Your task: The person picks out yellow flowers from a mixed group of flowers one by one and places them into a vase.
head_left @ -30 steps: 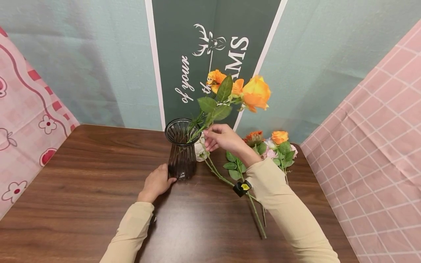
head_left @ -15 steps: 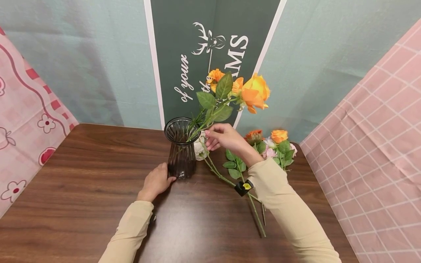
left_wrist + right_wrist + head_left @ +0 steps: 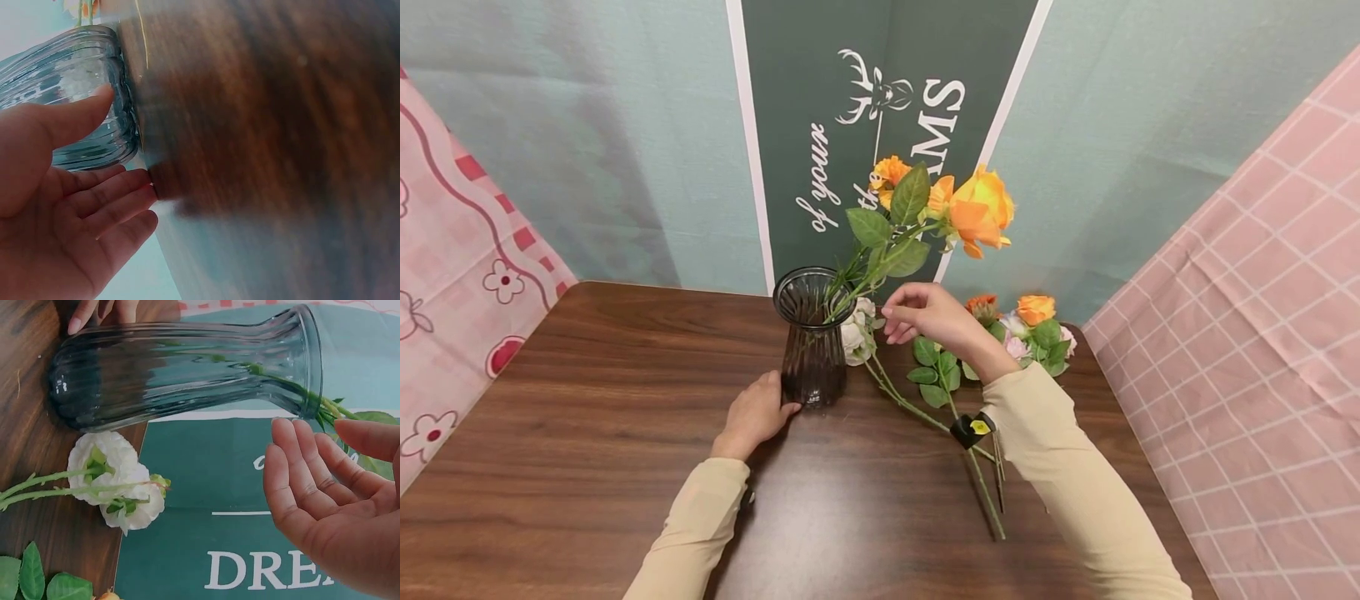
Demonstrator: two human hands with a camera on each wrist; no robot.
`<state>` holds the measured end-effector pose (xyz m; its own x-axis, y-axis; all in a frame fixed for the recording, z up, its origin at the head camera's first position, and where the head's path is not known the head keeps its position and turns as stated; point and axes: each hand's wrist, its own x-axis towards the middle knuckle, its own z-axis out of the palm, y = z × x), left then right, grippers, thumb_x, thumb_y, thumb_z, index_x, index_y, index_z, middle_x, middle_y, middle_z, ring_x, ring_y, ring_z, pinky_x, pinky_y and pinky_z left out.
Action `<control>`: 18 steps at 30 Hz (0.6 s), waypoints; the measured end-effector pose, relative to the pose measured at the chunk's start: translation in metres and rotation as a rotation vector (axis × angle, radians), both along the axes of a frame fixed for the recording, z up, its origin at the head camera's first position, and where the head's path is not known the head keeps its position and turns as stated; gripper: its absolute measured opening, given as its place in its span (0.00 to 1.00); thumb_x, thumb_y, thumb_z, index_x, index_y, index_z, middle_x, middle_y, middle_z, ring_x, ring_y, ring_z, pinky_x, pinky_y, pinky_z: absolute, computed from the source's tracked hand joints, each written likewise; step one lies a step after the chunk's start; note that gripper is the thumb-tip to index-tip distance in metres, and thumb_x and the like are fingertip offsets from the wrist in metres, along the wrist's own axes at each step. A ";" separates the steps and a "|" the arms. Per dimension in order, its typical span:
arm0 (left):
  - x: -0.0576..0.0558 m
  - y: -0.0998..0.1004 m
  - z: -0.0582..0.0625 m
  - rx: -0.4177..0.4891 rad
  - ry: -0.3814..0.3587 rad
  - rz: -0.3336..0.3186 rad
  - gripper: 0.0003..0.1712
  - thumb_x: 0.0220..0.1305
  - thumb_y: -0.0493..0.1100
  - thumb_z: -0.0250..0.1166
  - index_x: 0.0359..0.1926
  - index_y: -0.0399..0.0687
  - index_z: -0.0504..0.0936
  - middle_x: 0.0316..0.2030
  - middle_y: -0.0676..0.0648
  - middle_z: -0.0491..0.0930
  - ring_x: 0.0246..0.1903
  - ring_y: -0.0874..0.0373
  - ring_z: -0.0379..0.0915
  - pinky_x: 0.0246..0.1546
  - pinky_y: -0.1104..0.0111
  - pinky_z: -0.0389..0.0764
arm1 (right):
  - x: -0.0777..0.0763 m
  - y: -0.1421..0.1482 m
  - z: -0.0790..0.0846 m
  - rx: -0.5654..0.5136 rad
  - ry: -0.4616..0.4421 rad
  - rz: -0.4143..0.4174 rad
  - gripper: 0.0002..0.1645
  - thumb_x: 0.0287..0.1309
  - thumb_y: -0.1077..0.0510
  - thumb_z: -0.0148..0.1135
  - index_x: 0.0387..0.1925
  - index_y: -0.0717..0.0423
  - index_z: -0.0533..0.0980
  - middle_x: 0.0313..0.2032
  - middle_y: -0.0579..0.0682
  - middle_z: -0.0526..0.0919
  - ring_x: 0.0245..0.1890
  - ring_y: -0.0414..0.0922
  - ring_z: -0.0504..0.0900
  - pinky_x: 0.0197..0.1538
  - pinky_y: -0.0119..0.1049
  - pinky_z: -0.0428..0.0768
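Observation:
A dark ribbed glass vase (image 3: 815, 375) stands upright near the back of the table. My left hand (image 3: 756, 412) cups its base from the left with fingers fairly straight, the thumb (image 3: 87, 112) lying against the glass. Two stems lean in the vase to the right, bearing an orange rose (image 3: 981, 212) and a ruffled orange flower (image 3: 891, 172). Just right of the rim, my right hand (image 3: 931, 317) hovers with loosely bent fingers and nothing in it; the right wrist view shows its palm bare. Behind its fingertips lies a white flower (image 3: 109, 478) on the table.
Right of the vase, more flowers lie on the wooden table (image 3: 625, 433): a pale pink bloom (image 3: 1015, 346), an orange rose (image 3: 1036, 310) and a dark orange flower (image 3: 982, 308). Their long stems (image 3: 985, 492) reach toward the front. Printed cloths (image 3: 1225, 317) hang around the table.
The right hand has let go of the orange rose's stem and drawn back slightly to the right. Vase and left hand hold their place.

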<state>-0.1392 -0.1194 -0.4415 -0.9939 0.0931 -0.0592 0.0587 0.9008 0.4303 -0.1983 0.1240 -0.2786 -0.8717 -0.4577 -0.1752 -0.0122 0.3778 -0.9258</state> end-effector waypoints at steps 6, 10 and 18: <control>0.000 0.000 0.000 0.007 0.014 0.002 0.29 0.57 0.48 0.65 0.48 0.28 0.68 0.42 0.32 0.74 0.42 0.37 0.72 0.41 0.49 0.72 | 0.002 0.012 -0.006 0.037 0.004 -0.011 0.09 0.61 0.62 0.55 0.38 0.65 0.74 0.32 0.65 0.78 0.34 0.59 0.81 0.37 0.42 0.80; 0.000 0.000 -0.001 0.007 0.014 0.003 0.29 0.56 0.48 0.65 0.48 0.28 0.68 0.42 0.32 0.74 0.42 0.37 0.72 0.41 0.49 0.72 | 0.005 0.021 -0.011 0.041 0.002 -0.021 0.08 0.61 0.63 0.54 0.38 0.66 0.74 0.30 0.62 0.79 0.31 0.54 0.82 0.38 0.43 0.80; -0.001 0.000 -0.002 0.001 0.015 0.004 0.29 0.56 0.48 0.65 0.48 0.28 0.68 0.42 0.33 0.74 0.42 0.37 0.72 0.41 0.49 0.72 | 0.009 0.040 -0.026 0.025 -0.010 -0.048 0.10 0.60 0.64 0.54 0.38 0.71 0.72 0.28 0.62 0.79 0.30 0.54 0.82 0.35 0.42 0.80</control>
<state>-0.1401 -0.1191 -0.4438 -0.9951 0.0887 -0.0439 0.0613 0.9005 0.4305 -0.1897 0.1636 -0.3041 -0.8907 -0.4107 -0.1950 0.0159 0.4005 -0.9162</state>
